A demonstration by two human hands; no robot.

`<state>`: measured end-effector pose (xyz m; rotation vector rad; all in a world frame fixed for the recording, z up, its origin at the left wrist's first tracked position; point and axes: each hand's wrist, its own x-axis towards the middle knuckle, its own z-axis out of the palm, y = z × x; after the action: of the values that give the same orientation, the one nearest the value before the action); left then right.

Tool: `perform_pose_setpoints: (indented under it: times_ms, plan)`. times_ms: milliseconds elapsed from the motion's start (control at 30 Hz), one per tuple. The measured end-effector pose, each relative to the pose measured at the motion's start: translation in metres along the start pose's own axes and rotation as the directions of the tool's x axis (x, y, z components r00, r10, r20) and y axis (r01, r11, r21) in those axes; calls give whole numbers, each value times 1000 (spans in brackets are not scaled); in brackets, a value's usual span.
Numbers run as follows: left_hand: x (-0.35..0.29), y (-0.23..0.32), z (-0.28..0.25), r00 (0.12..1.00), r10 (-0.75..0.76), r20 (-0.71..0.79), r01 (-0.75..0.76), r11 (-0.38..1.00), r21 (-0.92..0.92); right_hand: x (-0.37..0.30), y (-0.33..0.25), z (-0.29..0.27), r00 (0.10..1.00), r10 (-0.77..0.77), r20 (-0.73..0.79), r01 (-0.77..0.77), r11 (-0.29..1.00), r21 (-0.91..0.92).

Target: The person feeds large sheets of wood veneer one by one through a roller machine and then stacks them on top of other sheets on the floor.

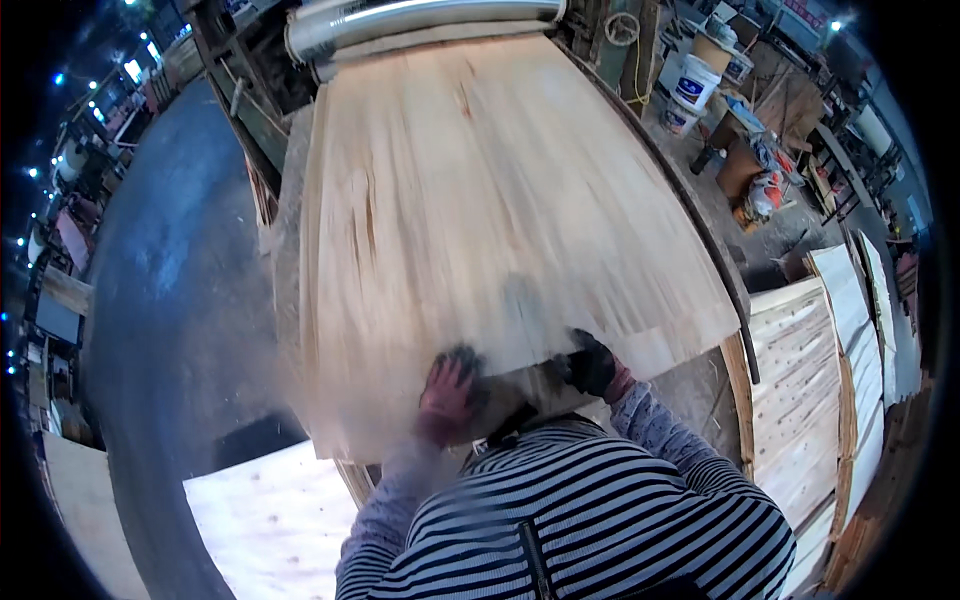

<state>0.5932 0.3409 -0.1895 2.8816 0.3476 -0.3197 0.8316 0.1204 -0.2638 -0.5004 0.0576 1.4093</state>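
Observation:
A broad, pale sheet of wood veneer [470, 200] with brown grain streaks and a few splits lies in front of me, running away to a metal roller. My left hand [450, 392], in a red and dark work glove, rests flat by the sheet's near edge with its fingers apart. At that same edge, a little to the right, my right hand [592, 366] in a dark glove with a red cuff has its fingers bent around the rim of the sheet. Part of its grip is hidden. The near left part of the sheet looks blurred.
A shiny roller [430, 22] spans the far end. A dark rail [690, 200] borders the sheet's right side. More veneer sheets [790, 390] stand at the right, and another pale sheet [275, 520] lies at lower left. White buckets [696, 82] stand at far right.

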Motion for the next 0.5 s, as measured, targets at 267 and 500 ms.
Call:
perform_pose_setpoints:
  times_ms: [267, 500]
  plan:
    - [-14, -4, 16, 944, -53, -326, -5, 985, -174, 43, -102, 83, 979, -196, -63, 152, 892, -425]
    - [-42, 12, 25, 951, -179, -254, 127, 970, -207, 104, -152, 136, 954, -171, 247, 250, 908, -337]
